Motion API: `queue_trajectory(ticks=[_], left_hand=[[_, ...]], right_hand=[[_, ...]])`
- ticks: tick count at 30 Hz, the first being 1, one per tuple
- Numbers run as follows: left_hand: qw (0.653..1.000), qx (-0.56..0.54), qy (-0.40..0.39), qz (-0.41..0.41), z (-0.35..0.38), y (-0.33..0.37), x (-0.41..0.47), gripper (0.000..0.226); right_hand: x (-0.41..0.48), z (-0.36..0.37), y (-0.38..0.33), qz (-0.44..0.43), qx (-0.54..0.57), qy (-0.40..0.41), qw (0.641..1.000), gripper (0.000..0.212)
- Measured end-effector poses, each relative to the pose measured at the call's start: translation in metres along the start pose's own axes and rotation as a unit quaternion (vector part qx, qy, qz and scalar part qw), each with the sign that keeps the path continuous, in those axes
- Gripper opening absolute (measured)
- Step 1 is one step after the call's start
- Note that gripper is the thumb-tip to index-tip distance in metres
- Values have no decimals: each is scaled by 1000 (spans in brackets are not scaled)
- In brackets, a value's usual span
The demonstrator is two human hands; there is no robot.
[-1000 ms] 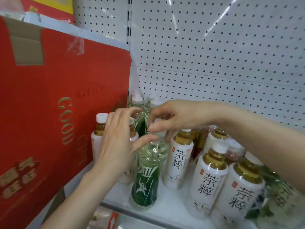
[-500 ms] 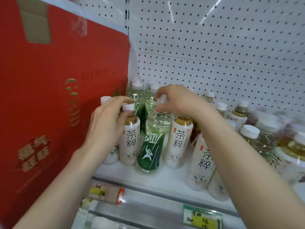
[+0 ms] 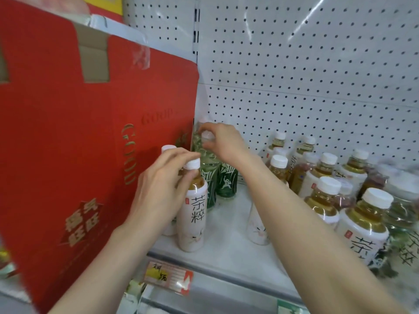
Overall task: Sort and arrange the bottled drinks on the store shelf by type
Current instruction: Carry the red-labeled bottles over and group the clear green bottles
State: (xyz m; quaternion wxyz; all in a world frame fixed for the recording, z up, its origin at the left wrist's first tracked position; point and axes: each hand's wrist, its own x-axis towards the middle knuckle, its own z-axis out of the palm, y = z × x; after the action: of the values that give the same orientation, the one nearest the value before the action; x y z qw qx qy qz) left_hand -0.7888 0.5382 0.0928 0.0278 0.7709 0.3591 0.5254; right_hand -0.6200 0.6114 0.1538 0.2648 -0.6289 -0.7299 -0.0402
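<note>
- Right hand [image 3: 224,143] pinches the green bottle [image 3: 209,160] by its cap, back-left on the shelf [image 3: 226,245] beside the red box [image 3: 79,143]; set it down upright.
- Left hand [image 3: 158,184] fingers curl round the front white tea bottle [image 3: 192,214] at its neck; steady it.

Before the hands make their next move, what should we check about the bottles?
1. Right hand pinches the green bottle by its cap: ok.
2. Left hand holds the white tea bottle near its cap: ok.
3. White tea bottle upright on the shelf: ok.
4. Green bottle beside the second green bottle: ok.
5. Green bottle's base down on the shelf: cannot tell, hidden.
6. Bottles on the right sorted by type: not ok, mixed.
</note>
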Motion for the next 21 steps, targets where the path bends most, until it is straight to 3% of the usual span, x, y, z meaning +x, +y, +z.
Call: queue_trajectory(ticks=[8, 12, 17, 21], left_hand=[[1000, 9, -23, -2, 9, 5, -4, 41], [999, 9, -34, -6, 8, 6, -3, 41], [999, 24, -44, -16, 8, 8, -2, 41], [998, 59, 22, -1, 19, 22, -11, 38]], right_hand=[[-2, 2, 8, -20, -3, 11, 1000, 42], [-13, -7, 7, -10, 10, -11, 1000, 57], [-68, -55, 11, 8, 9, 111, 994, 51], [-150, -87, 33, 34, 6, 266, 963, 33]])
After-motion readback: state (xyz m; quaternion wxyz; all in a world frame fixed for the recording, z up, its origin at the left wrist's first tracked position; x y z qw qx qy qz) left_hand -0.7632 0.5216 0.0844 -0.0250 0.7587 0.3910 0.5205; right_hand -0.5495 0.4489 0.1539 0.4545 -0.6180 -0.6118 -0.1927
